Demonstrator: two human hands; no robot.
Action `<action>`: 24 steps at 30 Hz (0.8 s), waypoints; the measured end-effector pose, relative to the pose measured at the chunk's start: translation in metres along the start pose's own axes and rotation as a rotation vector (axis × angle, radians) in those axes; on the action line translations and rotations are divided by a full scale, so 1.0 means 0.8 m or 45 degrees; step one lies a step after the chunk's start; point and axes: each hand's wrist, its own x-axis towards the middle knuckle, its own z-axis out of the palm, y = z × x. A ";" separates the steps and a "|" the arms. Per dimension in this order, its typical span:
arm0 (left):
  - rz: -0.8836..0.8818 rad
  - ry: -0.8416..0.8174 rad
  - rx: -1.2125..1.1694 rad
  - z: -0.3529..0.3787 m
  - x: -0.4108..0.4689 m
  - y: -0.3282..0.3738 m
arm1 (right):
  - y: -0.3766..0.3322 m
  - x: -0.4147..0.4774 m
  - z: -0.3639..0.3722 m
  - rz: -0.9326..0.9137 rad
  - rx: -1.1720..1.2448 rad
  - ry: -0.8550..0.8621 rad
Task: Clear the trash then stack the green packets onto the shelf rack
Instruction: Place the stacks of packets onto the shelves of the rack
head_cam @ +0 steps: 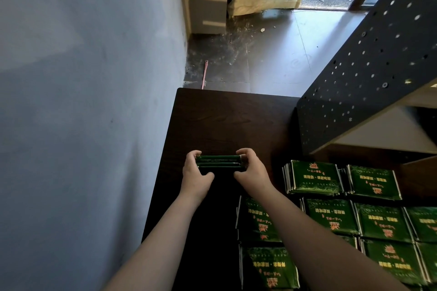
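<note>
Above the dark table (220,120), both hands grip one small bundle of green packets (218,163) edge-on — the left hand (197,172) clamped on its left end, the right hand (250,170) on its right end, thumbs underneath toward the person. The bundle hangs clear of the tabletop, near the wall (82,101). To the right, more packets (331,208) lie in flat stacks, rows just beside each other. Behind them stands the black perforated rack (369,73). Scraps of trash (262,30) dot the floor (283,54) beyond — small, hard to make out.
</note>
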 end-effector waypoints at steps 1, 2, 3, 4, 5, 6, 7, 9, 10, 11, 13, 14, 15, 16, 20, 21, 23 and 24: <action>-0.007 -0.020 -0.011 0.002 -0.002 -0.001 | -0.001 -0.002 0.001 0.025 0.034 -0.006; -0.001 -0.038 -0.010 0.006 -0.005 -0.002 | -0.001 -0.004 0.004 0.046 0.053 -0.016; 0.012 -0.045 -0.012 0.012 -0.008 -0.004 | 0.000 -0.007 0.007 0.055 0.059 -0.026; 0.020 -0.039 -0.022 0.017 -0.011 -0.005 | 0.001 -0.009 0.011 0.053 0.060 -0.030; 0.019 -0.021 -0.038 0.021 -0.013 -0.006 | 0.002 -0.011 0.013 0.050 0.070 -0.022; -0.001 -0.002 -0.056 0.022 -0.015 -0.006 | 0.003 -0.013 0.015 0.059 0.085 -0.005; -0.025 0.014 -0.070 0.023 -0.015 -0.007 | 0.004 -0.013 0.014 0.079 0.095 0.014; -0.069 0.039 -0.056 0.021 -0.013 -0.011 | 0.007 -0.014 0.011 0.118 0.084 0.042; -0.087 0.044 -0.037 0.021 -0.013 -0.012 | 0.009 -0.013 0.010 0.132 0.068 0.043; -0.100 0.047 -0.011 0.021 -0.013 -0.013 | 0.011 -0.013 0.009 0.147 0.051 0.044; -0.117 0.055 0.016 0.021 -0.014 -0.013 | 0.014 -0.013 0.007 0.163 0.041 0.065; -0.120 0.052 0.022 0.022 -0.016 -0.011 | 0.016 -0.013 0.005 0.169 0.049 0.090; -0.124 0.048 0.022 0.024 -0.017 -0.010 | 0.018 -0.015 0.003 0.176 0.059 0.123; -0.121 0.046 0.014 0.027 -0.018 -0.008 | 0.021 -0.017 0.000 0.188 0.070 0.162; -0.092 0.066 0.015 0.047 -0.016 -0.002 | 0.035 -0.023 -0.013 0.254 0.058 0.229; -0.097 0.056 0.034 0.054 -0.015 0.002 | 0.037 -0.024 -0.018 0.269 0.037 0.244; -0.119 0.033 0.078 0.063 -0.014 0.009 | 0.041 -0.026 -0.022 0.303 -0.008 0.266; -0.121 0.010 0.103 0.069 -0.014 0.012 | 0.045 -0.028 -0.024 0.313 -0.010 0.279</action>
